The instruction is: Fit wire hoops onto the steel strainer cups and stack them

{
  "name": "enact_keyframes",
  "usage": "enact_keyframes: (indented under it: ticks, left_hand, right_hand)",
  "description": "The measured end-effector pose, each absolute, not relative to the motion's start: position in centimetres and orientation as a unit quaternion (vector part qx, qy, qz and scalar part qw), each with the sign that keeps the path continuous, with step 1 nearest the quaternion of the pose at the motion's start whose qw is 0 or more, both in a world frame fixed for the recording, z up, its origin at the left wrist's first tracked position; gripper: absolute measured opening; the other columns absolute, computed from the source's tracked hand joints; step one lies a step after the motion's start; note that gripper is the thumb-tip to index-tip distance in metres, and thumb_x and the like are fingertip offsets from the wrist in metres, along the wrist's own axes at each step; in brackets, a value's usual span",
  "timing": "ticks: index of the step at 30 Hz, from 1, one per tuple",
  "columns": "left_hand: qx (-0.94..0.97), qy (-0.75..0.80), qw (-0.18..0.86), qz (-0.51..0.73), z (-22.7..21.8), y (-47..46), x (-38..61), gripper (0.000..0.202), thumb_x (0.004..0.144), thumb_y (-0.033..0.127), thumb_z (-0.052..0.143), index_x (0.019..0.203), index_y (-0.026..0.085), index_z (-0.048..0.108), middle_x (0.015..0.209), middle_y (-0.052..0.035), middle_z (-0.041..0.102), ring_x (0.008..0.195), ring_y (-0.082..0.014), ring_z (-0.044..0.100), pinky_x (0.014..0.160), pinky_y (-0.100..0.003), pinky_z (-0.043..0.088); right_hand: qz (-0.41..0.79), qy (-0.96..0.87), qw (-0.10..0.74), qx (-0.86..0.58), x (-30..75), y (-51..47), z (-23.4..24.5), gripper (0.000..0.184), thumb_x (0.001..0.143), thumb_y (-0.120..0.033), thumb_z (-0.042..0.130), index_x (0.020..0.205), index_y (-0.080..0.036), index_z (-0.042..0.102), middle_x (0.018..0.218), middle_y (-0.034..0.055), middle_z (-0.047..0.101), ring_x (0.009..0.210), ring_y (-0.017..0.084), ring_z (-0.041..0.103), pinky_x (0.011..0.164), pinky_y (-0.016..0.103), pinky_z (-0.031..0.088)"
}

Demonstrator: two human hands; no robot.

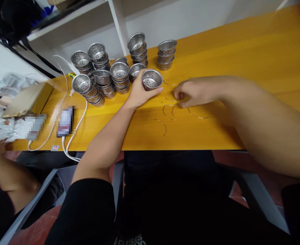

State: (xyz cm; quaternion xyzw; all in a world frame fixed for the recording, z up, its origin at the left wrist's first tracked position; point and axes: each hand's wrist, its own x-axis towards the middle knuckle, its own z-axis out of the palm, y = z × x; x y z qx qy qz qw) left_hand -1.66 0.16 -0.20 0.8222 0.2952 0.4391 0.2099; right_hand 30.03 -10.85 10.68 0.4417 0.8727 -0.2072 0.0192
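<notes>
My left hand (139, 91) is wrapped round a perforated metal cup (152, 80), its open top facing up, thumb along the near side. To the right, my right hand (192, 91) is low over the tabletop, fingers curled and pinched together. Whatever lies between those fingertips is hidden. Several thin curved wires (166, 127) are scattered on the table around and below that hand. One curved wire (198, 117) lies just under its wrist side. Behind my left hand are several stacks of similar perforated cups (119, 71).
A short cup stack (166, 54) stands at the back on the yellow table (242, 51). At left lie a phone (65, 121) with white cables, a cardboard box (29, 98) and plastic bags. A white shelf (118, 27) borders the back. Another person's arm (14, 173) is at far left.
</notes>
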Motion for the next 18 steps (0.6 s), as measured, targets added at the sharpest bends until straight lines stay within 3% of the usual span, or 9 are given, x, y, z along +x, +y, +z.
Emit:
enact_keyframes:
  ticks: [4,10,13,18]
  left_hand:
    - [0.823,0.293,0.211,0.438,-0.3,0.2,-1.7,0.122,0.085,0.118,0.091,0.167,0.032,0.062,0.152,-0.0126,0.081,0.147,-0.0397,0.083,0.141,-0.067,0.064]
    - [0.830,0.302,0.208,0.420,-0.9,0.8,-1.8,0.129,0.083,0.121,0.089,0.168,0.028,0.061,0.157,-0.0146,0.080,0.155,-0.0410,0.079,0.145,-0.066,0.059]
    - [0.823,0.299,0.214,0.434,-1.2,1.2,-1.9,0.130,0.079,0.122,0.091,0.162,0.027,0.063,0.155,-0.0148,0.080,0.153,-0.0402,0.079,0.143,-0.065,0.061]
    - [0.828,0.283,0.202,0.440,-2.0,2.1,-2.1,0.126,0.081,0.118,0.096,0.163,0.027,0.062,0.155,-0.0149,0.079,0.155,-0.0412,0.078,0.143,-0.066,0.061]
  right_hand:
    - [-0.192,0.867,0.073,0.455,29.4,-10.7,10.1,0.015,0.105,-0.033,0.091,0.099,-0.026,0.078,0.092,0.0073,0.081,0.089,0.032,0.071,0.091,0.047,0.051]
    - [-0.138,0.866,0.097,0.471,27.6,-11.0,9.7,0.033,0.102,-0.032,0.097,0.082,-0.027,0.071,0.080,0.0078,0.071,0.084,0.036,0.074,0.085,0.049,0.054]
    - [-0.132,0.873,0.086,0.461,27.7,-10.8,9.2,0.038,0.102,-0.033,0.100,0.082,-0.026,0.069,0.078,0.0071,0.070,0.079,0.034,0.072,0.081,0.047,0.052]
    - [-0.133,0.889,0.067,0.434,28.4,-10.6,8.9,0.034,0.108,-0.042,0.096,0.088,-0.027,0.073,0.085,0.0090,0.076,0.086,0.035,0.074,0.082,0.047,0.052]
